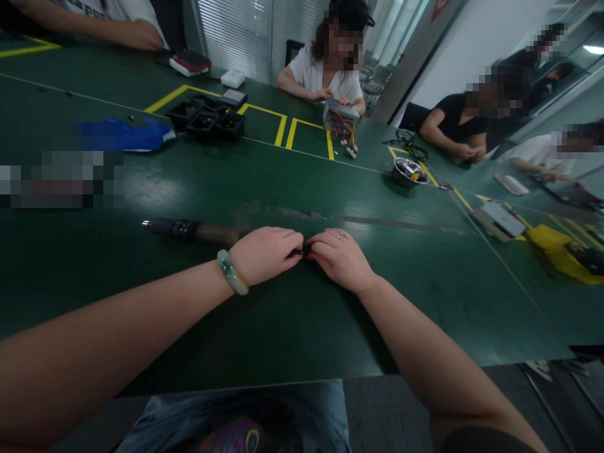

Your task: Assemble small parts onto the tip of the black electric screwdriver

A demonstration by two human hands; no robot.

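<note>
My left hand (268, 255), with a green bangle (231, 273) at its wrist, is closed in a pinch over the green table (264, 340). Facing it, my right hand (340, 257) wears a ring and is also closed, fingertips almost meeting the left ones. Both pinch a small dark piece (302, 251), mostly covered by the fingers; its kind cannot be made out. Behind my left hand lies an electric screwdriver (193, 231), its bit pointing left.
Black trays (205, 119) and a blue cloth-like thing (136, 135) lie at the back left. Farther right are a metal box with coloured wires (340, 116), a bowl of parts (408, 172) and a yellow bag (561, 251). Several people sit around the table.
</note>
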